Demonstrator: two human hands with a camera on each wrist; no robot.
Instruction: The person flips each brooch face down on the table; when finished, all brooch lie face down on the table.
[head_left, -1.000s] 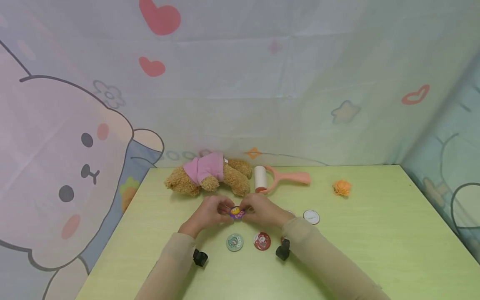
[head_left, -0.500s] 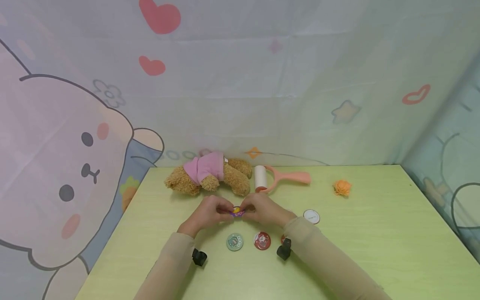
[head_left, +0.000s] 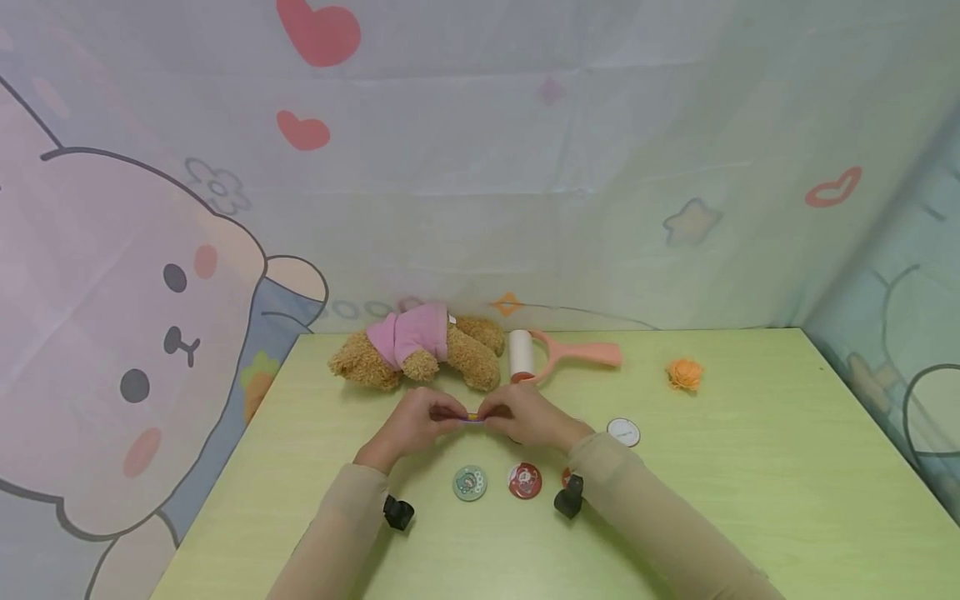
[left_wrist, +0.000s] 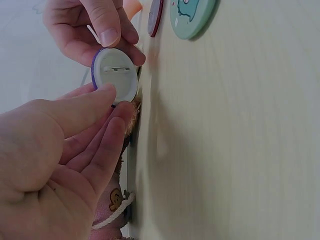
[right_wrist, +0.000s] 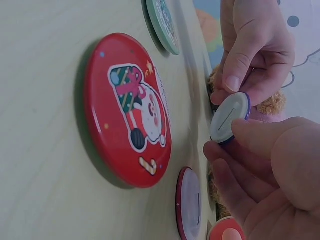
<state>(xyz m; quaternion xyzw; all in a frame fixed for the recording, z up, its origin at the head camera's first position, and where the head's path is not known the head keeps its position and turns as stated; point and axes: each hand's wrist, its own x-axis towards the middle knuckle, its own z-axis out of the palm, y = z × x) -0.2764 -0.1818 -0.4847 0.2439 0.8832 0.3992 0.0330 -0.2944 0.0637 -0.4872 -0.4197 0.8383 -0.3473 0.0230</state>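
Between my hands a pin-back button badge with a purple edge stands tilted, its white back and metal pin towards the wrist cameras. My left hand pinches one side between thumb and fingers. The opposite side is pinched by my right hand. Only a thin strip of the badge shows in the head view. Nearer the front lie a green badge and a red badge with a cartoon figure, both face up. Another red badge is partly covered by the right wrist's camera.
A brown teddy bear in a pink top lies behind the hands. Beside it rests a lint roller with a salmon-pink handle. Right of the hands is a badge with its white side up. An orange flower-like ball sits further right.
The badge has been tilted: its purple and yellow face showed to the head camera earlier, and now it appears nearly edge-on. Both hands keep hold of it and have barely shifted.
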